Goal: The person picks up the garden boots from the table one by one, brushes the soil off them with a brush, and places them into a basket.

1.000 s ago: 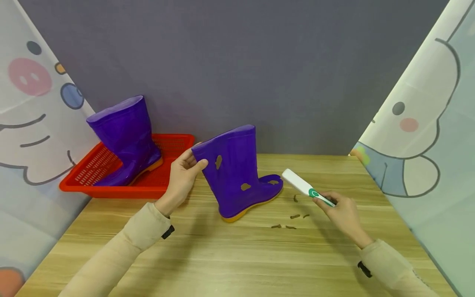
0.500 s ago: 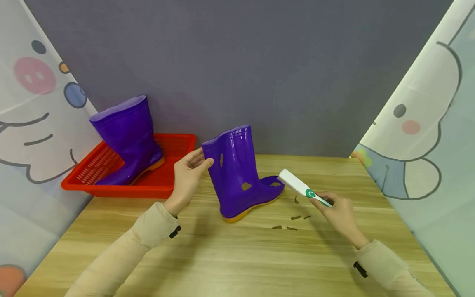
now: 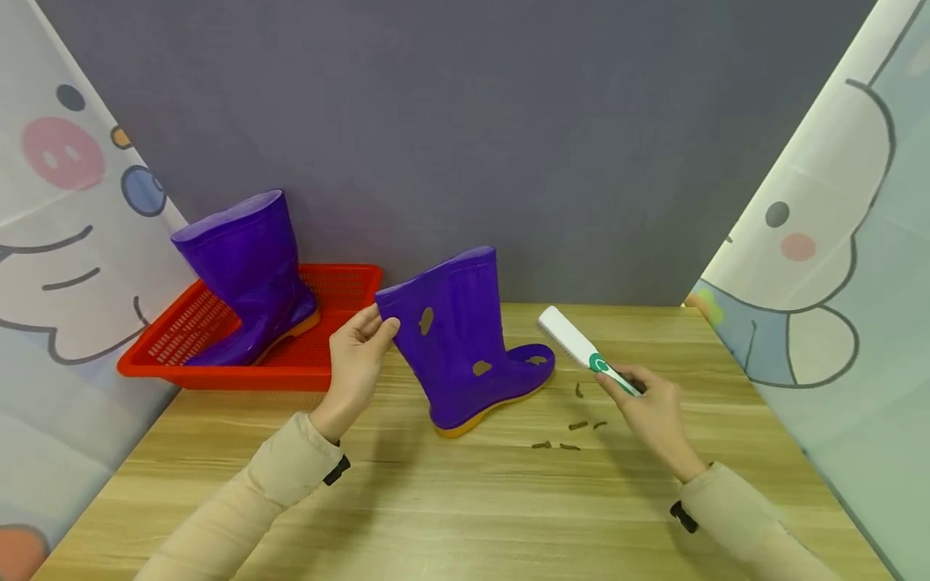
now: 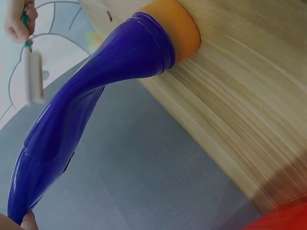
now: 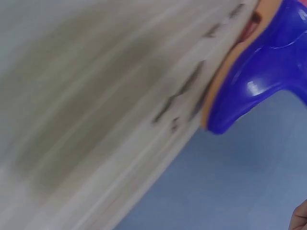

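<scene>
A purple rain boot with an orange sole stands on the table, its toe pointing right. Brown patches mark its shaft, ankle and toe. My left hand pinches the back of the boot's top rim between thumb and fingers; in the left wrist view the thumb shows at that rim. Right of the toe, my right hand grips the green-and-white handle of a scrub brush, held in the air with its bristles facing down and left. The left wrist view shows the same brush apart from the boot.
Several small brown bits lie on the wooden table in front of the toe. At the left stands a red plastic basket with another purple boot in it. A grey panel rises behind the table.
The brush has lifted off the boot's toe, moving up and slightly left with my right hand. The boot's top, tilted right half a second ago, has swung back left with my left hand.
</scene>
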Demonstrator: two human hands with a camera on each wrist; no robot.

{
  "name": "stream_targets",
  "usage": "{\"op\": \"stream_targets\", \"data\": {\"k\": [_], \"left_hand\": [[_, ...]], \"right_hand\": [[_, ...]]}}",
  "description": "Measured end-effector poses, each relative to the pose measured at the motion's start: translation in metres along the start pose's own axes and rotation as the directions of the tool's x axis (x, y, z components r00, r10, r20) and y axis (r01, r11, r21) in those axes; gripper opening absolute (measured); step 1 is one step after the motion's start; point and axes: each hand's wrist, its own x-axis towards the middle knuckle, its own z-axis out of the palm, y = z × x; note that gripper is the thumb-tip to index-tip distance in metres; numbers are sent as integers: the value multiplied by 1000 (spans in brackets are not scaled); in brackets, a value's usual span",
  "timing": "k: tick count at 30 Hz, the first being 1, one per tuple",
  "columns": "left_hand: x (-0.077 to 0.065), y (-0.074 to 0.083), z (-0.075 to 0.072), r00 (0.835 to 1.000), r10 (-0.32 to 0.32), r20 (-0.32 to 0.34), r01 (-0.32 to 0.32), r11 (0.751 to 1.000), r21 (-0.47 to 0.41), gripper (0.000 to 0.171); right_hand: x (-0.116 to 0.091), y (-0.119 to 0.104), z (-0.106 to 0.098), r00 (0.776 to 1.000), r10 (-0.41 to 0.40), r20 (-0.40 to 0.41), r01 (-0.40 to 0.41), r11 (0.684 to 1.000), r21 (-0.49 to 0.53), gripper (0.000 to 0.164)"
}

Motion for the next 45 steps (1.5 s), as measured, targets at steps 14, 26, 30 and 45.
{"op": "stream_targets", "data": {"k": [14, 26, 30, 45], "left_hand": [[-5, 0, 3, 1000, -14, 2, 14, 996, -88, 34], [-10, 2, 7, 1000, -6, 13, 7, 995, -97, 33], [-11, 3, 6, 1000, -5, 17, 7, 995, -98, 33], [-6, 1, 5, 999, -10, 45, 15, 993, -114, 33]], "right_hand": [[18, -52, 73, 957, -286, -56, 286, 886, 364, 21], [16, -100, 86, 946, -311, -92, 323, 874, 364, 19], [13, -104, 86, 937, -340, -76, 345, 876, 336, 18], [10, -71, 92, 924, -382, -14, 376, 902, 214, 17]]}}
